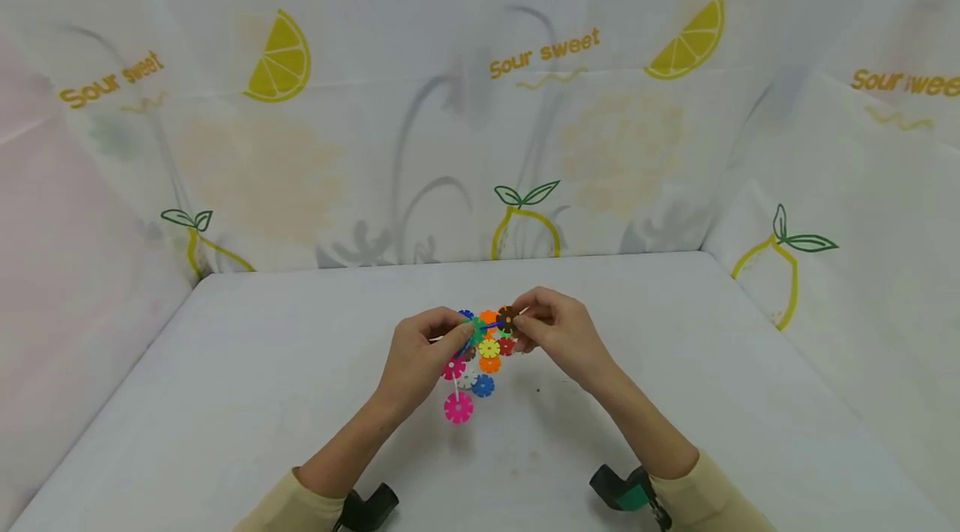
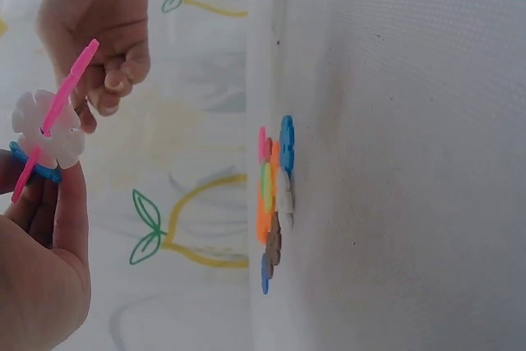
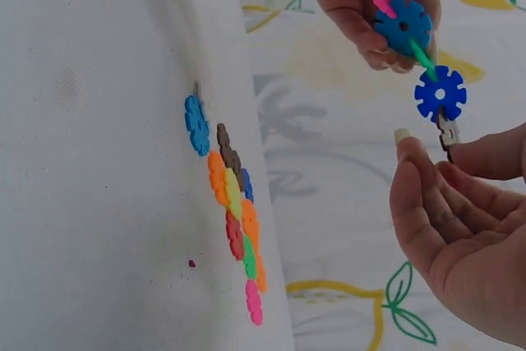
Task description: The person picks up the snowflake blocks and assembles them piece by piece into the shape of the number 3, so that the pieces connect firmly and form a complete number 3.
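Observation:
A chain of interlocked plastic snowflake discs hangs between the two hands above the table. My left hand (image 1: 418, 350) pinches it near a green disc (image 1: 475, 332); a light blue disc (image 3: 403, 27) shows by its fingers in the right wrist view. Below that hand dangle a white disc (image 2: 48, 129) and a pink disc (image 1: 458, 408). My right hand (image 1: 564, 333) pinches a brown disc (image 1: 507, 319) at the chain's other end. Joined beside the brown disc is a dark blue disc (image 3: 440, 94), edge-on in the head view. The right fingertips partly hide the brown disc.
Loose discs lie in a small pile on the white table (image 1: 225, 399), including a yellow disc (image 1: 489, 348), a red disc (image 1: 506, 345) and a blue disc (image 1: 483, 385). Lemon-printed cloth (image 1: 420, 115) stands behind and at both sides.

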`<action>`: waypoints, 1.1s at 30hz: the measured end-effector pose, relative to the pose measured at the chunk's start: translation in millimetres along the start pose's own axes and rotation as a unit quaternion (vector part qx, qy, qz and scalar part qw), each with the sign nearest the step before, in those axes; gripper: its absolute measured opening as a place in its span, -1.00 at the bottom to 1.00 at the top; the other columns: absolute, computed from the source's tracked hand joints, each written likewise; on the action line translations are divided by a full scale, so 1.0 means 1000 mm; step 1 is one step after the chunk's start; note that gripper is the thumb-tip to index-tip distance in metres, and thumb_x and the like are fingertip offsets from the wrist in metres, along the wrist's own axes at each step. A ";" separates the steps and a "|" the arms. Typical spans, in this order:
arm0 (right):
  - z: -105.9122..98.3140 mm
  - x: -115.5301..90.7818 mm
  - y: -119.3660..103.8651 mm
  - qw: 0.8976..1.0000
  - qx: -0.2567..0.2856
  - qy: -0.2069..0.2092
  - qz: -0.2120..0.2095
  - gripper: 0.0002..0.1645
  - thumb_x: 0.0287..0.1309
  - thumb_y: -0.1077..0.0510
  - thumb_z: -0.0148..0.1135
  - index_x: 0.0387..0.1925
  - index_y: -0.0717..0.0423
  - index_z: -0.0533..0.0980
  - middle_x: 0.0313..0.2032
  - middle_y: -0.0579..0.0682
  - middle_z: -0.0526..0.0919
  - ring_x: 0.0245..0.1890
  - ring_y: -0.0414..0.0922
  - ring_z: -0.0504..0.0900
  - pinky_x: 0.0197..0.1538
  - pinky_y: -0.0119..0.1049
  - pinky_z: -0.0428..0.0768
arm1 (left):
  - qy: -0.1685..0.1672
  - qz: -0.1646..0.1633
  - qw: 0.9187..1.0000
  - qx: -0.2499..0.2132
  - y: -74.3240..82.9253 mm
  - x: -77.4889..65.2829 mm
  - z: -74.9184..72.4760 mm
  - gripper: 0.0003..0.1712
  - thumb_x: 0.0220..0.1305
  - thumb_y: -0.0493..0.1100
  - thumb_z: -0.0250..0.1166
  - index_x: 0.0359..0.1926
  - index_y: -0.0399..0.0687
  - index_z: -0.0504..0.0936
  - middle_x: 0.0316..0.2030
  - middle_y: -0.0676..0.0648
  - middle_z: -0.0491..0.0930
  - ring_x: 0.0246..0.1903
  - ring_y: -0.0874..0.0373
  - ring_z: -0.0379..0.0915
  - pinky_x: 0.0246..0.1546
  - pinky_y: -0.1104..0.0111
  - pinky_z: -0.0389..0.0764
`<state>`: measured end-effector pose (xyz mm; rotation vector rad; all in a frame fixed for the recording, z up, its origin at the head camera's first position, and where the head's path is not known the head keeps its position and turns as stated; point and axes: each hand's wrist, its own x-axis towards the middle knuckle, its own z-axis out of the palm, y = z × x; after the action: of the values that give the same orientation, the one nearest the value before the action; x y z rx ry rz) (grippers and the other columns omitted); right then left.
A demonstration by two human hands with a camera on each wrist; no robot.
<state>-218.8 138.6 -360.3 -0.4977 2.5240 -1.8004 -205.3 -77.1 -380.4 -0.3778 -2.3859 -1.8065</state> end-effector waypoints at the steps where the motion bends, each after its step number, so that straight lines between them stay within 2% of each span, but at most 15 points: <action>1: -0.001 0.000 0.001 1.000 -0.002 -0.001 0.001 -0.82 0.31 0.27 0.20 -0.10 0.28 0.55 -0.34 0.35 0.68 -0.46 0.06 0.70 -0.27 -0.33 0.71 | 0.003 0.001 1.000 0.002 0.000 0.001 0.000 -0.90 0.34 -0.15 0.31 -0.24 -0.03 0.72 -0.36 -0.07 0.66 -0.34 0.10 0.58 -0.32 0.43 0.65; 9: 0.003 0.003 0.015 0.997 -0.054 -0.039 0.027 -0.83 0.26 0.28 0.21 -0.15 0.29 0.57 -0.34 0.25 0.69 -0.44 0.02 0.69 -0.29 -0.27 0.70 | 0.026 0.002 1.000 0.013 0.000 0.004 -0.004 -0.88 0.35 -0.14 0.30 -0.24 -0.05 0.73 -0.32 -0.07 0.67 -0.30 0.10 0.51 -0.32 0.48 0.59; 13: 0.013 0.002 0.019 0.990 -0.123 -0.066 0.032 -0.81 0.22 0.28 0.25 -0.13 0.25 0.61 -0.32 0.10 0.68 -0.42 -0.08 0.65 -0.33 -0.31 0.65 | 0.020 -0.004 1.000 0.004 -0.001 0.004 -0.005 -0.85 0.35 -0.11 0.29 -0.22 -0.07 0.72 -0.33 -0.09 0.66 -0.34 0.10 0.49 -0.37 0.49 0.57; 16: 0.022 0.001 0.024 0.976 -0.193 -0.090 0.032 -0.76 0.19 0.26 0.29 -0.09 0.20 0.64 -0.33 -0.04 0.66 -0.38 -0.13 0.58 -0.35 -0.34 0.60 | 0.018 -0.008 1.000 -0.003 -0.001 0.004 -0.006 -0.84 0.36 -0.11 0.28 -0.22 -0.08 0.72 -0.33 -0.10 0.65 -0.35 0.10 0.49 -0.38 0.48 0.57; 18: 0.027 0.001 0.027 0.965 -0.234 -0.114 0.037 -0.70 0.16 0.24 0.31 -0.05 0.18 0.64 -0.33 -0.06 0.64 -0.33 -0.13 0.55 -0.31 -0.31 0.59 | 0.017 -0.008 1.000 -0.007 -0.001 0.004 -0.006 -0.83 0.36 -0.10 0.28 -0.22 -0.08 0.72 -0.32 -0.11 0.66 -0.34 0.11 0.49 -0.36 0.49 0.57; 22: 0.037 -0.002 0.033 0.936 -0.308 -0.166 0.050 -0.52 0.11 0.11 0.39 0.09 0.13 0.61 -0.15 -0.04 0.60 -0.19 -0.14 0.53 -0.15 -0.25 0.61 | 0.016 -0.011 1.000 -0.017 -0.001 0.004 -0.005 -0.82 0.35 -0.09 0.29 -0.20 -0.09 0.72 -0.30 -0.12 0.65 -0.34 0.11 0.48 -0.36 0.49 0.57; 25: 0.041 -0.004 0.035 0.924 -0.335 -0.180 0.053 -0.43 0.08 0.02 0.43 0.15 0.07 0.59 -0.11 -0.05 0.52 -0.18 -0.18 0.48 -0.17 -0.29 0.58 | 0.012 -0.013 1.000 -0.022 -0.001 0.005 -0.004 -0.82 0.35 -0.10 0.30 -0.20 -0.10 0.71 -0.30 -0.12 0.65 -0.33 0.11 0.48 -0.36 0.49 0.56; 28: 0.043 -0.005 0.036 0.924 -0.336 -0.176 0.050 -0.46 0.08 0.01 0.44 0.13 0.01 0.61 -0.16 -0.06 0.50 -0.21 -0.18 0.46 -0.24 -0.33 0.53 | 0.009 -0.014 1.000 -0.024 -0.001 0.006 -0.003 -0.83 0.34 -0.10 0.30 -0.21 -0.10 0.71 -0.32 -0.12 0.63 -0.34 0.12 0.46 -0.38 0.50 0.54; 33: 0.048 -0.007 0.036 0.926 -0.334 -0.173 0.036 -0.53 0.06 0.05 0.46 0.06 -0.04 0.64 -0.05 -0.06 0.62 0.04 -0.10 0.53 -0.11 -0.27 0.64 | 0.006 -0.017 0.999 -0.030 -0.002 0.004 -0.003 -0.82 0.34 -0.10 0.31 -0.23 -0.12 0.71 -0.34 -0.13 0.61 -0.37 0.14 0.44 -0.40 0.49 0.52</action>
<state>-212.5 107.1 -411.3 -0.6403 2.7697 -0.6916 -210.2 -79.9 -380.8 -0.3343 -2.3483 -1.8932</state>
